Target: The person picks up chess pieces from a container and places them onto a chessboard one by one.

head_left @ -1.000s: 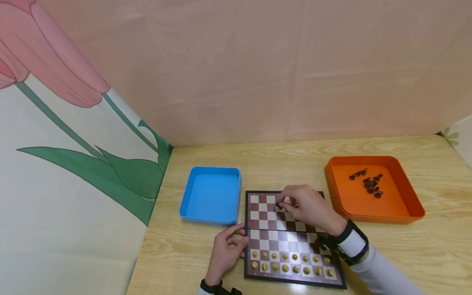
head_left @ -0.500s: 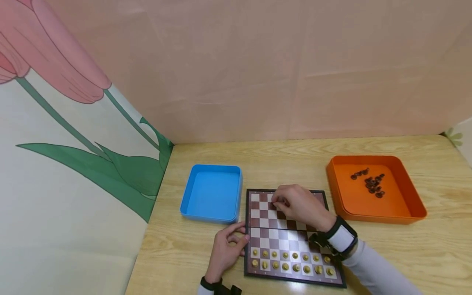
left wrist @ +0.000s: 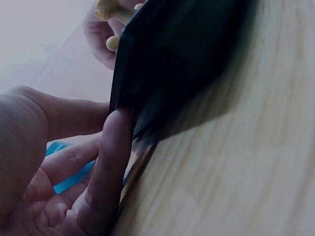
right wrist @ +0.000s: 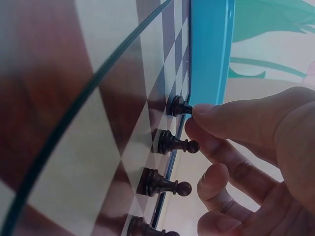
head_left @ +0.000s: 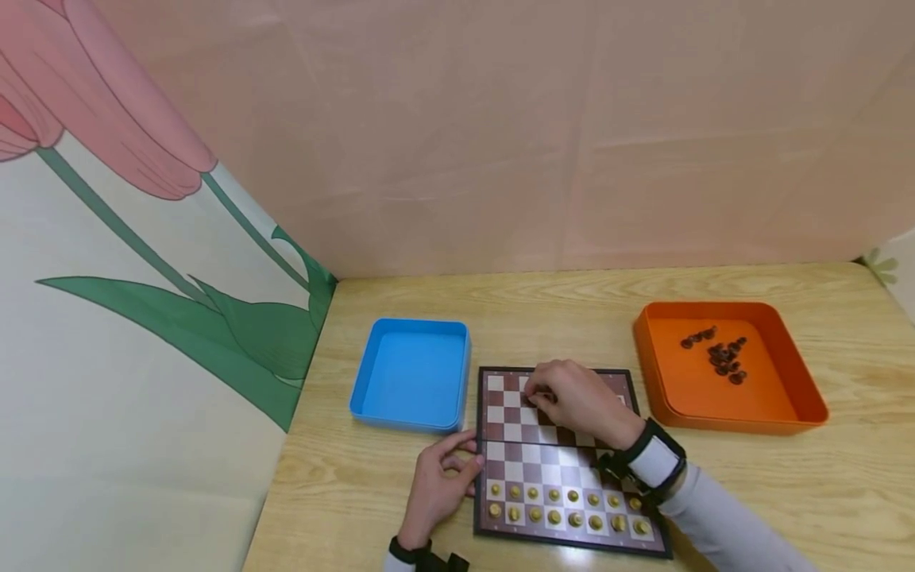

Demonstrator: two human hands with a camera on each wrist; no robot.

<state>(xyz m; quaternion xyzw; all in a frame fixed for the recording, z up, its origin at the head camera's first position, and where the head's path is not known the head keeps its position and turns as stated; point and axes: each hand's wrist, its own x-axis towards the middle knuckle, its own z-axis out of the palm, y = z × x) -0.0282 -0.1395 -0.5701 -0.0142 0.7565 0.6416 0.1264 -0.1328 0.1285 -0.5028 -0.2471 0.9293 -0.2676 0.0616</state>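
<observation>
Pinching a flared pawn [right wrist: 178,105], the right hand [head_left: 581,402] overhangs the glossy chessboard [head_left: 530,454].

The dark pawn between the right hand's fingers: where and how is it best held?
Probably near its top, with a pinch from above. The dark pawn has its wide base toward the chessboard and narrows upward. The next pawn stands close, so a low approach from that side might knock it. The right hand pinches the dark pawn's top.
</observation>
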